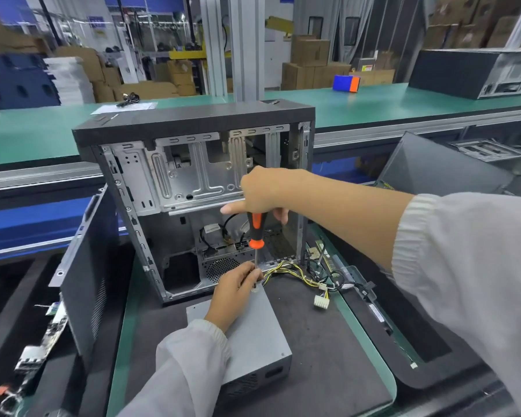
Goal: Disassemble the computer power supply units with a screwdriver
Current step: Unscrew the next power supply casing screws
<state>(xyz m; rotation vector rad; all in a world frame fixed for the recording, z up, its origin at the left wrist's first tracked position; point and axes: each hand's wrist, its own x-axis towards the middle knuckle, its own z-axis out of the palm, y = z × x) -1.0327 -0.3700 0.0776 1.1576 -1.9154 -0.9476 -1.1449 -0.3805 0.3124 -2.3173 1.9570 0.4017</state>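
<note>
R hand (pixel 263 195) is clenching the screwdriver (pixel 257 233) handle; L hand (pixel 236 288) fingers are pinching its shaft, steadying the tip on the PSU (pixel 253 335). Rigid steel box, prob heavy w/ slick sides — better taken by the edges.

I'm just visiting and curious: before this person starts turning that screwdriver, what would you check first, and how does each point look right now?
1. Right hand grips the screwdriver handle: ok.
2. Left hand fingers steady the shaft near the tip: ok.
3. Tip seated in a screw head: cannot tell, fingers hide it.
4. Power supply unit lies flat on the dark mat: ok.
5. Cable bundle trails off to the right, away from the tip: ok.
6. Screwdriver close to upright: ok.
</note>
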